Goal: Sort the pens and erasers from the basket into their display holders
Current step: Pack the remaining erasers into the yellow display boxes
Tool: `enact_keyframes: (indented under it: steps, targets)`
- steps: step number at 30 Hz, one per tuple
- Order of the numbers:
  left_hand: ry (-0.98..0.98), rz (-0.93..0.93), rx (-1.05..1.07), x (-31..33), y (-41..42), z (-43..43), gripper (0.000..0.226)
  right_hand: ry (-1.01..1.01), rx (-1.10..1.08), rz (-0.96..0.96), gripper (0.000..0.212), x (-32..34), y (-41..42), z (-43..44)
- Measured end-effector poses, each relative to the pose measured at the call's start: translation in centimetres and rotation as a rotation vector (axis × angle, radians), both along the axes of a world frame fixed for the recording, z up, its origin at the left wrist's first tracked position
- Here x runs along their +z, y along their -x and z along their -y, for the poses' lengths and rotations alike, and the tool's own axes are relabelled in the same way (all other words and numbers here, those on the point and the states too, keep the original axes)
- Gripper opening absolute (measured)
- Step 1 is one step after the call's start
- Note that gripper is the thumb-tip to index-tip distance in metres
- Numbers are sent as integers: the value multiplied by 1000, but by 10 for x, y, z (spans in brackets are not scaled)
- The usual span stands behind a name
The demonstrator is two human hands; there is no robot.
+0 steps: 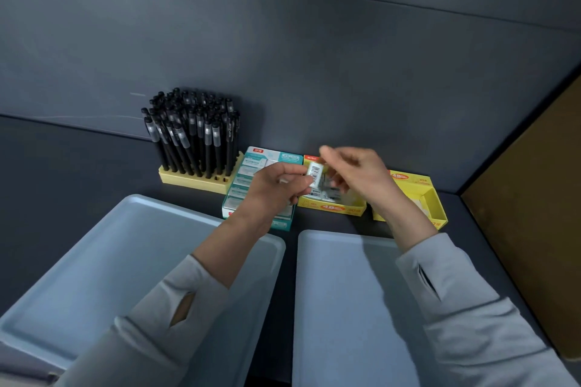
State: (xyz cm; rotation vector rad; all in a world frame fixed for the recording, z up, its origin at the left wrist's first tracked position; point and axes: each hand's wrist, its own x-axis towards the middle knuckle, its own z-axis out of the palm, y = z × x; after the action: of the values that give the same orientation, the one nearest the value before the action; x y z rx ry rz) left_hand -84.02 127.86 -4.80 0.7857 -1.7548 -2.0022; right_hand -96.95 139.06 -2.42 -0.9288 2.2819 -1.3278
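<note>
A pale blue left tray [78, 276] and right tray [342, 308] front a dark counter [63, 160], where black pens [191, 132] stand in a beige holder [195, 181] beside a teal eraser box [290, 158] and two yellow eraser boxes [333, 207] [437, 207]. Above the nearer yellow box, the left hand [276, 185] pinches a barcoded white eraser [315, 173]. The blurred right hand [355, 173] meets it with curled fingers; its grip cannot be told.

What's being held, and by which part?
The left hand pinches a barcoded eraser by its left edge. The right hand is too blurred to tell.
</note>
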Motion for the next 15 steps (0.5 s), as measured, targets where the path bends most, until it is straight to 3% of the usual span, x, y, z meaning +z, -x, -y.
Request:
enact_keyframes:
  steps: [2,4,6,8,10,15]
  targets:
    - [36,-6,-16,1,1,-2,11,32,83,144,24,2,-4,6]
    - [15,-19,17,3,2,0,8,106,26,237,13,4,-2,8]
    - [-193,-48,120,5,1,9,14,203,-67,344,6,3,6,3]
    - [-497,-115,182,8,-1,18,29,197,-44,332,17,-2,16,-5]
    - [-663,-162,157,12,-4,24,45,169,4,306,27,-10,21,-11]
    - [-634,-154,9,19,-7,14,53,222,-1,368,28,-18,20,-11]
